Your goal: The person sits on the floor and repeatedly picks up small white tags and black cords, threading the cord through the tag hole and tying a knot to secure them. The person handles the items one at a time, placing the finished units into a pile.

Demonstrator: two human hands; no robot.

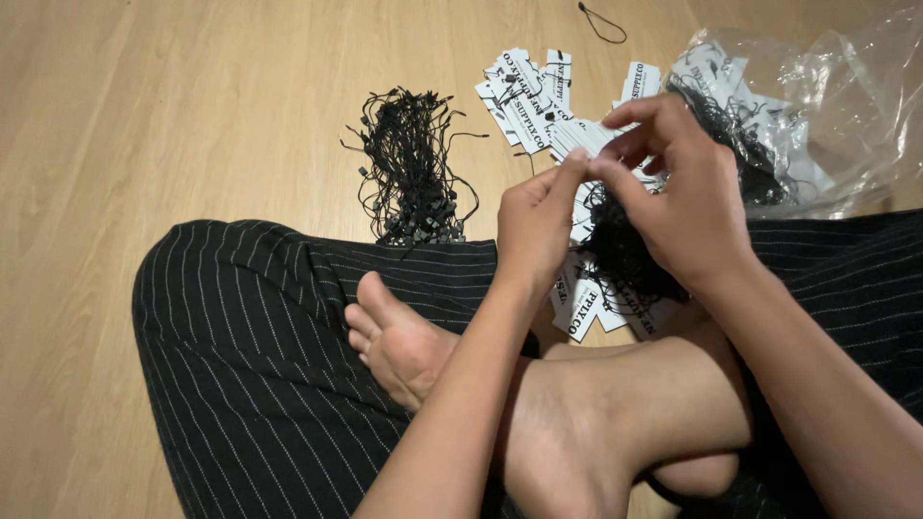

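Nearest the camera, crossed legs in black pinstriped trousers [260, 365] with bare feet [404, 346] tucked in, seated on a pale wooden floor [144, 115]. Just above the feet, both forearms reaching forward and meeting over the lap. Left hand [534, 231] raised with thumb and forefinger pinched together, grip closed on what looks like a thin black string, too fine to make out clearly. Right hand [673, 192] touching it fingertip to fingertip, grip pinched on a white paper tag [577, 136] held just above the fingers, remaining fingers curled. Directly under the hands, a heap of strung tags [615, 259], white cards tangled with black loops, resting on the lap and the floor; judged as the finished share, already sizeable. Further out to the left, a loose bundle of black strings [413, 173] lying apart on the floor, seemingly not yet used. Beyond the hands, a scatter of plain white tags [524, 91] fanned flat on the floor, apparently also waiting. At far right, a crumpled clear plastic bag [827, 106] holding more tags and strings. At the top edge, one stray black string [601, 24] lying alone. By this showing, roughly midway, with plenty of both parts left.
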